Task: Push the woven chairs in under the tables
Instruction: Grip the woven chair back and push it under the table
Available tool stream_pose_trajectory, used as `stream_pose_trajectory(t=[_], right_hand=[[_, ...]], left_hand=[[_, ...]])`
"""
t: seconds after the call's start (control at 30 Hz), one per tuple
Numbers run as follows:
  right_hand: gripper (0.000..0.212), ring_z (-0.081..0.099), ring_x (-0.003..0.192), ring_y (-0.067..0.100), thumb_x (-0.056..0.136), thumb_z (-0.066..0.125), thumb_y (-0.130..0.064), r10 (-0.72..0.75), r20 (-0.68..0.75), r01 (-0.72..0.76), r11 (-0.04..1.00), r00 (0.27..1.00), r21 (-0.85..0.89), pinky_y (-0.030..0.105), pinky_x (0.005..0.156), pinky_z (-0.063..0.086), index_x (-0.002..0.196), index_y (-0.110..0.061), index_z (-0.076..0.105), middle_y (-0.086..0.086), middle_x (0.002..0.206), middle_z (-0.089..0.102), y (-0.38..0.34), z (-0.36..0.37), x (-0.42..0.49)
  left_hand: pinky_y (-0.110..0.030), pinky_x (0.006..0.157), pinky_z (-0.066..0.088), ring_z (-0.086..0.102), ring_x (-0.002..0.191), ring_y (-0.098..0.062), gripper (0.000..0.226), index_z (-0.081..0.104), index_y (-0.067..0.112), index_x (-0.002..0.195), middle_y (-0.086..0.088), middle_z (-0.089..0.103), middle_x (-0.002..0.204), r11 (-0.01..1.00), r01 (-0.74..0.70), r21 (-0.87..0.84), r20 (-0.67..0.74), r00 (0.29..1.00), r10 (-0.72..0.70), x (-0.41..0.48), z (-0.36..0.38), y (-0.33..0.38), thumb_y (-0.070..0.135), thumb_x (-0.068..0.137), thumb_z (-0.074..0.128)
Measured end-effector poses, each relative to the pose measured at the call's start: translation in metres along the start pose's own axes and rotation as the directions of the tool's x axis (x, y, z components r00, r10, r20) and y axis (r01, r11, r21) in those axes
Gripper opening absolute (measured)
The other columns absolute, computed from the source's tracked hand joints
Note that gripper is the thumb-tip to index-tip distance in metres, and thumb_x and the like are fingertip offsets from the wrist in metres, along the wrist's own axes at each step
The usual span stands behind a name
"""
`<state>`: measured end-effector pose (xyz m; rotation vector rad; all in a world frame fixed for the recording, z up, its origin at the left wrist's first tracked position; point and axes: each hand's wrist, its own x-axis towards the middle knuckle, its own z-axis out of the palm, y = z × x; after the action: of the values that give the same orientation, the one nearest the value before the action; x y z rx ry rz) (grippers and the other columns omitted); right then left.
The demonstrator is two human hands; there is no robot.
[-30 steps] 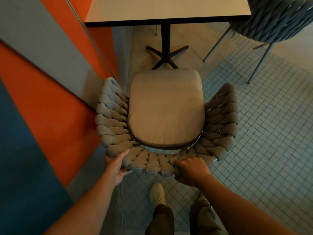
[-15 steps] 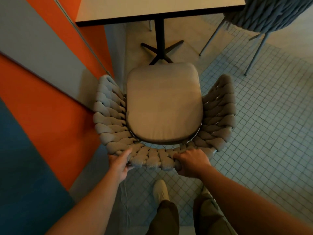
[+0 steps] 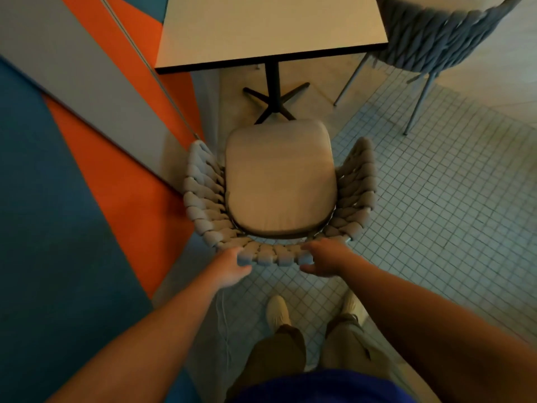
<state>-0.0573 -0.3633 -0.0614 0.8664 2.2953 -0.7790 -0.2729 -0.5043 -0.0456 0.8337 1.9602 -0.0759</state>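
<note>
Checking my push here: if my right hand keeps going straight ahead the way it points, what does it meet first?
The right hand already sits at the woven chair back rim, so it meets that braided rim first. Beyond lie the seat cushion, then the table base, though depth is hard to judge.

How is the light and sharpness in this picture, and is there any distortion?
Head view: dim, warm light; wide-angle bending curves the wall stripes and floor tiles; left hand and right hand slightly soft on the woven chair; no glare on the table.

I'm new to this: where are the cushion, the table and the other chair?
cushion (image 3: 279,181), head view, middle of the seat pad.
table (image 3: 270,27), head view, bare top.
other chair (image 3: 436,39), head view, woven back.
</note>
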Motion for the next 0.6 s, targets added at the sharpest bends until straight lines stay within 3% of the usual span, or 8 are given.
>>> stream_pose_trajectory(t=[0.2, 0.37, 0.6], right_hand=[[0.062, 0.057, 0.119, 0.026, 0.087, 0.062, -0.057, 0.046, -0.030, -0.043, 0.996, 0.999, 0.084, 0.039, 0.093, 0.049, 0.139, -0.024, 0.053, 0.005, 0.132, 0.061, 0.000, -0.016, -0.026], [0.067, 0.057, 0.120, 0.026, 0.085, 0.063, -0.060, 0.084, -0.063, -0.075, 0.988, 0.994, 0.138, 0.043, 0.096, 0.051, 0.140, -0.023, 0.054, 0.005, 0.134, 0.061, 0.007, -0.020, -0.036], [0.060, 0.055, 0.123, 0.023, 0.090, 0.062, -0.053, 0.174, -0.085, -0.151, 0.963, 0.981, 0.224, 0.039, 0.099, 0.048, 0.141, -0.024, 0.052, 0.004, 0.137, 0.058, 0.022, -0.017, -0.057]], left_hand=[[-0.036, 0.111, 0.039, 0.042, 0.142, -0.027, 0.066, 0.040, 0.018, 0.153, -0.009, 0.043, 0.157, 0.956, -0.186, 0.228, 0.036, 0.982, 0.183, -0.029, -0.006, 0.037, 0.041, 0.095, 0.063], [-0.042, 0.108, 0.046, 0.051, 0.133, -0.026, 0.060, 0.045, 0.020, 0.148, -0.008, 0.050, 0.150, 0.953, -0.219, 0.207, 0.088, 0.975, 0.205, -0.021, -0.003, 0.047, 0.039, 0.095, 0.064], [-0.036, 0.109, 0.045, 0.051, 0.134, -0.024, 0.062, 0.046, 0.018, 0.149, -0.006, 0.049, 0.151, 0.917, -0.295, 0.267, 0.144, 0.953, 0.265, -0.009, -0.004, 0.079, 0.039, 0.094, 0.065]])
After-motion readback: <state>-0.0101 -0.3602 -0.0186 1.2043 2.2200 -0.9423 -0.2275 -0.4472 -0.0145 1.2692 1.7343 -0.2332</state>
